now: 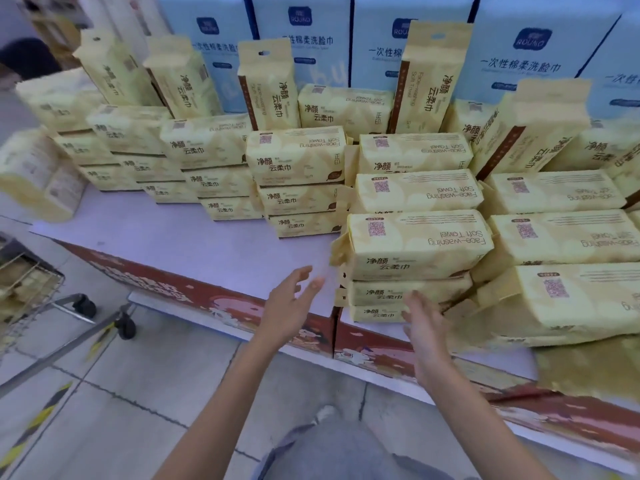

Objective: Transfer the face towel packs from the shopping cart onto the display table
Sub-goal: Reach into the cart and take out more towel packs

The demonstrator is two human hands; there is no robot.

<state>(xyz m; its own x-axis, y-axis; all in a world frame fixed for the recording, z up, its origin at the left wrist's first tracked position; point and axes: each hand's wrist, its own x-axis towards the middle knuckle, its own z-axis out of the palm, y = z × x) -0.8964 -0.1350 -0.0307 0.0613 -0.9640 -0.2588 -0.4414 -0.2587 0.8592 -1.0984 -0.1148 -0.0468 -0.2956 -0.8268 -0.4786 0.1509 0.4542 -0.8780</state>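
Both hands empty, fingers spread and relaxed: left hand (291, 306) over the table's front edge, right hand (427, 327) just before the nearest stack, contact unclear. Face towel packs (415, 244) are pale yellow soft wraps with brown side strips, a QR code and "Face-washing Soft Towel" print. They sit on the display table (180, 237) in stacks across centre and right, some upright at the back against blue boxes (519, 57). Shopping cart (31, 289) at left edge, wire basket; yellowish contents, too blurred to identify. Bare tabletop centre-left, up to the red-skirted front edge. Tiled floor (156, 375) open between cart and table.
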